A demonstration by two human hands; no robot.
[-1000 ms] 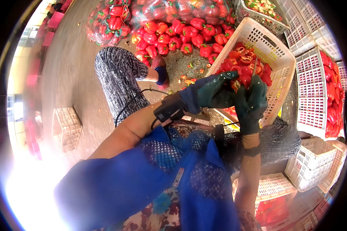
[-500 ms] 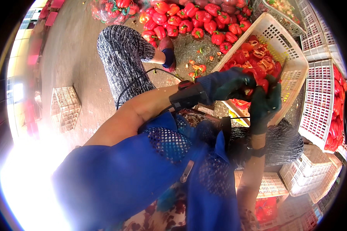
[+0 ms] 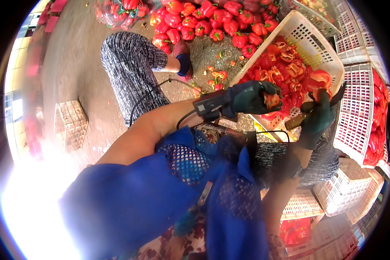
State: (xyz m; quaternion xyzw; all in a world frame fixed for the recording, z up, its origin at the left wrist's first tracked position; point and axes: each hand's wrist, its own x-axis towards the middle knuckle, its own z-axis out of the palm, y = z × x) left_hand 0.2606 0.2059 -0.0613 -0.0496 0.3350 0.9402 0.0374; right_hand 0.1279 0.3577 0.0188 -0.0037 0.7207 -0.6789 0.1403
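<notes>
My left hand (image 3: 255,99), in a dark glove, is closed around a small orange-red piece of bell pepper (image 3: 271,100) at the near edge of the crate. To its right, my gloved right hand (image 3: 318,122) grips a knife (image 3: 295,121) with a brownish handle; its dark blade points up and right. The same hand also holds a cut red bell pepper (image 3: 320,80) at its fingertips. Below and beyond both hands, cut red pepper pieces (image 3: 286,65) fill much of a pale plastic crate (image 3: 329,56).
Whole red peppers (image 3: 216,21) are heaped on the floor ahead, near a net bag of peppers (image 3: 121,13). Pepper scraps (image 3: 214,77) lie by my foot. Crates of red peppers (image 3: 355,112) stand at the right, with more crates (image 3: 346,186) behind. A small crate (image 3: 71,123) sits at left.
My hands, together on a red pepper before, have come apart. The right has moved right with the knife and cut pepper; the left has shifted slightly left with a small piece.
</notes>
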